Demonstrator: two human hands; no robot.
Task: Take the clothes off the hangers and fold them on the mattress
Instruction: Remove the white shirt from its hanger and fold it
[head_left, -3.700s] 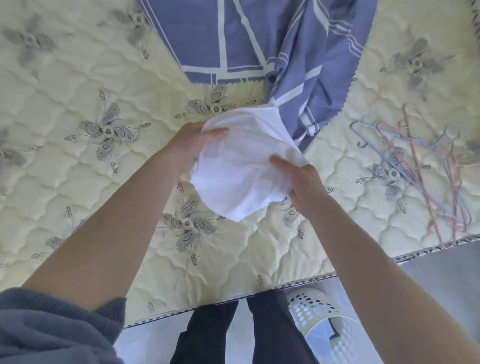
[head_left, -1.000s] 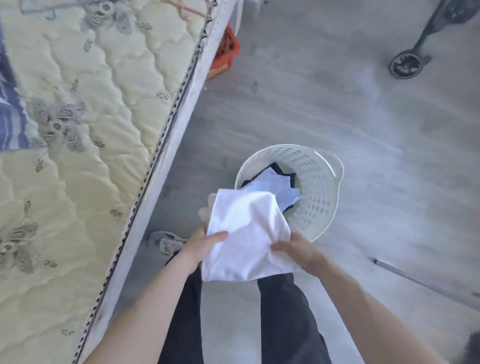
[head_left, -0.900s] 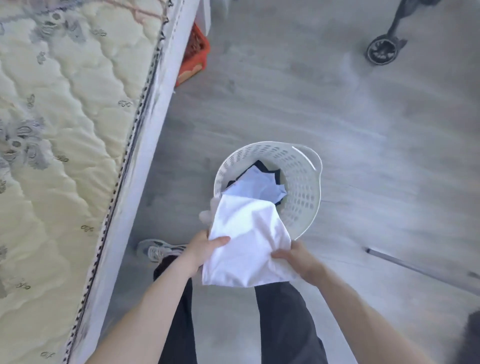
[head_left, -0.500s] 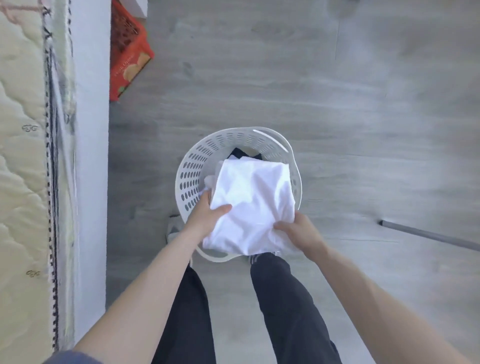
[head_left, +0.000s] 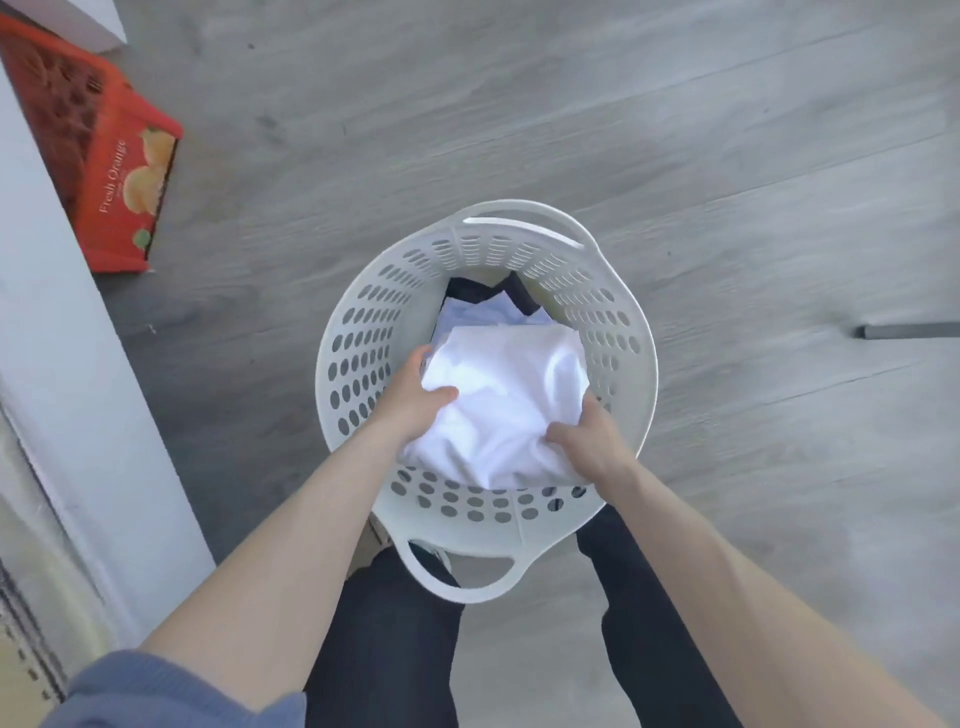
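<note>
White folded garment (head_left: 504, 405) sat between both hands. The left grip (head_left: 415, 400) curled round its left edge with the thumb lying on top, and the right grip (head_left: 592, 441) closed on its near right corner, thumb also on top. The bundle was down inside the mouth of a round white laundry basket (head_left: 363, 364) with holes in its wall and a handle at each end. Whether it rested on the clothes below could not be told. Under it, toward the far side, lay a pale blue garment (head_left: 488, 314) and beneath that something dark (head_left: 467, 291). The basket stood on a grey wood-look floor (head_left: 519, 104), just in front of the person's dark trousers (head_left: 384, 623). To the left ran the white side of the bed (head_left: 52, 312), with a red orange box (head_left: 119, 171) on the floor beside it. A grey rod (head_left: 909, 331) lay on the floor at the right edge, well apart from the basket.
</note>
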